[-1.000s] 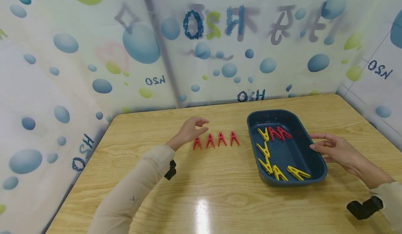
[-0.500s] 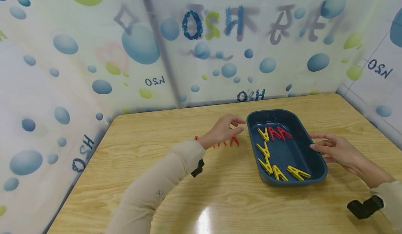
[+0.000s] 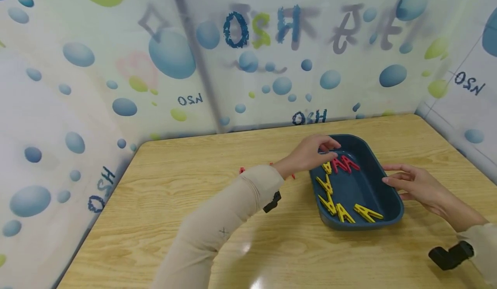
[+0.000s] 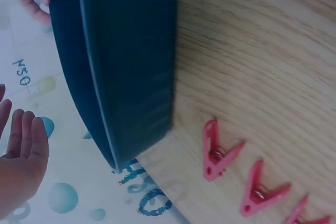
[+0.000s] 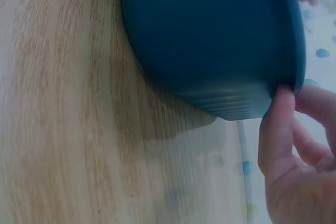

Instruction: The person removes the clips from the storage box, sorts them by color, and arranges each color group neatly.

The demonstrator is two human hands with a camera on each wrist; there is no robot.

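Note:
A dark blue plastic tub (image 3: 359,190) stands on the wooden table, with several yellow clothespins (image 3: 361,210) and a couple of red clothespins (image 3: 349,162) lying inside. My left hand (image 3: 310,152) hovers over the tub's far left part, fingers loosely bent and nothing between them; the left wrist view shows this hand (image 4: 25,156) with its fingers fairly straight. At the tub's right side, my right hand (image 3: 417,190) holds the rim between thumb and fingers, as the right wrist view also shows. Red clothespins (image 4: 209,150) stay on the table left of the tub, mostly hidden by the left arm in the head view.
The wooden table (image 3: 186,185) extends left and in front of the tub. A patterned curtain (image 3: 217,86) with blue bubbles hangs behind it. Black camera mounts (image 3: 450,256) sit on the wrists of both beige sleeves.
My left hand has moved right, from above the red clothespins on the table to over the tub. My right hand and the tub have stayed in place.

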